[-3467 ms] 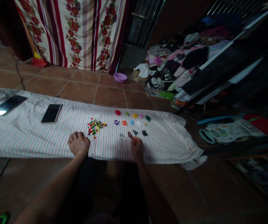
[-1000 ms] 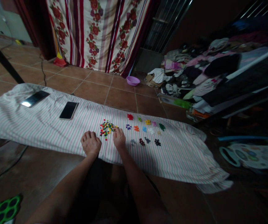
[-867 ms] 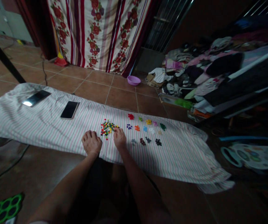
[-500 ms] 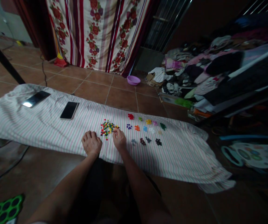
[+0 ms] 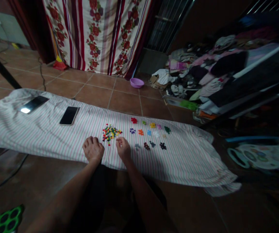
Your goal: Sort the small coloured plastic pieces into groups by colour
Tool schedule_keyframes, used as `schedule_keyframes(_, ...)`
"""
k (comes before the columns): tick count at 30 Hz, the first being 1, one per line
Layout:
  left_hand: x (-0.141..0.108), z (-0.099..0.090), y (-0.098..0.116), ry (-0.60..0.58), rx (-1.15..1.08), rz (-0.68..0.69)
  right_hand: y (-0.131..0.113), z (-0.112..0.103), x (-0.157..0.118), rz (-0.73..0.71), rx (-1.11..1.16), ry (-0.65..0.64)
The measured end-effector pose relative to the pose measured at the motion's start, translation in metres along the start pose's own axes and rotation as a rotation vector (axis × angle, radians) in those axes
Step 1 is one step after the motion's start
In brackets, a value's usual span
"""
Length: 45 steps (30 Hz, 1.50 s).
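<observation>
a striped cloth (image 5: 44,139) holds a mixed pile (image 5: 111,132) of tiny coloured pieces, with a person's two bare hands near it. the left hand (image 5: 93,149) rests palm down to the near left of the pile, just beside it, fingers loosely curled; whether anything lies under them cannot be told. the right hand (image 5: 123,149) is just off the pile's near right edge, thumb and fingertips drawn together as in a pinch; a piece between them would be too small to make out. to the right of the pile, fourteen little groups, each of one colour, form three loose rows. the far row runs from red pieces (image 5: 134,120) to dark green pieces (image 5: 167,129), the middle row includes orange pieces (image 5: 140,132) and light blue pieces (image 5: 149,132), and the near row has brown pieces (image 5: 146,146) and black pieces (image 5: 163,146). so much is already set apart by colour, yet the pile, where red, yellow and green lie jumbled, is larger than any single group, and a good share seems left. a phone (image 5: 69,116) lies left of the pile, well apart.
</observation>
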State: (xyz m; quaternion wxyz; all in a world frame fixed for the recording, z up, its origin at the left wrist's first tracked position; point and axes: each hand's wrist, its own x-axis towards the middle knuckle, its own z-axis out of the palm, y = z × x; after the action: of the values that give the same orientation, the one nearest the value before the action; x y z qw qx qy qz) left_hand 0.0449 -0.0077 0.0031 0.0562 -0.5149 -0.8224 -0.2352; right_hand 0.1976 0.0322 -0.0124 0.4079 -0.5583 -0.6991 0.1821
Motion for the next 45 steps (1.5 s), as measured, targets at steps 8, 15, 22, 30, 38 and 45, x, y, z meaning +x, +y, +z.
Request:
schedule_keyframes(8,-0.001,-0.001,0.0,0.01,-0.003,0.002,-0.01,-0.007,-0.008,0.02,-0.034,-0.014)
schedule_keyframes(15,-0.002,-0.001,0.0,0.041,0.023,0.009,-0.018,-0.015,-0.024,0.012,-0.065,-0.029)
schedule_keyframes(22,-0.002,-0.003,0.001,0.044,0.052,0.015,-0.019,-0.029,-0.044,0.053,-0.017,-0.095)
schedule_keyframes(30,-0.001,-0.007,0.002,-0.006,0.091,-0.004,-0.007,-0.069,-0.059,0.257,0.078,-0.237)
schedule_keyframes(38,-0.001,-0.004,0.0,0.001,0.073,0.002,0.038,-0.107,-0.071,0.311,0.102,-0.096)
schedule_keyframes(45,-0.002,-0.002,-0.001,0.009,0.077,0.002,0.072,-0.138,-0.064,0.431,-0.014,0.145)
